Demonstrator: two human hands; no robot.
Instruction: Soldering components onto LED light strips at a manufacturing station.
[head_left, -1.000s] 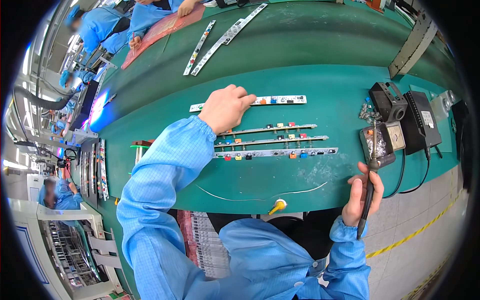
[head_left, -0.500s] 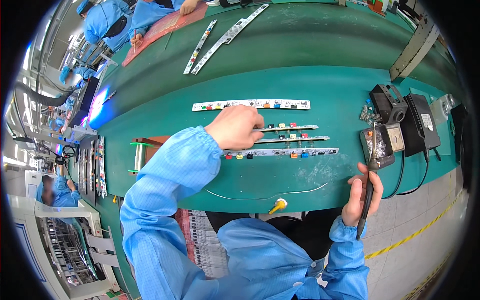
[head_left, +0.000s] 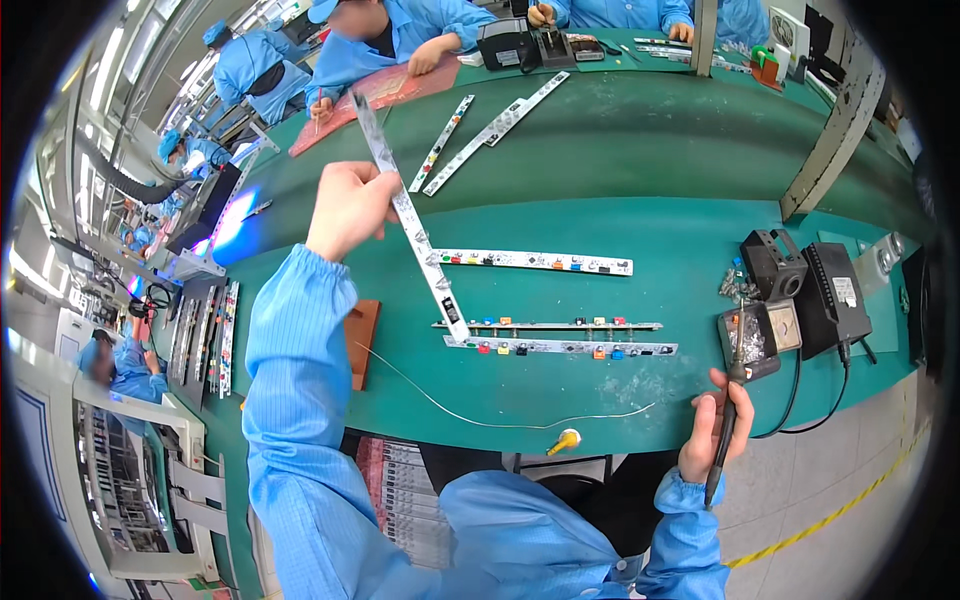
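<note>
My left hand is closed on a long, narrow circuit board strip, lifted and tilted over the green bench. Its lower end overlaps the left part of the boards lying there. A white board strip with coloured connectors lies farther back. Two more, a thin board strip seen edge-on and a wider board strip, lie close together nearer me. At the right, my right hand is wrapped round a soldering iron, its tip pointing away from me over a tin.
A black soldering station, an iron stand and small loose parts sit at the right. Solder wire curves along the front, near a yellow-handled item. A brown holder stands left. Co-workers sit across the bench.
My left hand has picked up one board strip from the middle and raised it away to the left. My right hand still holds the soldering iron. The view has tilted upward.
</note>
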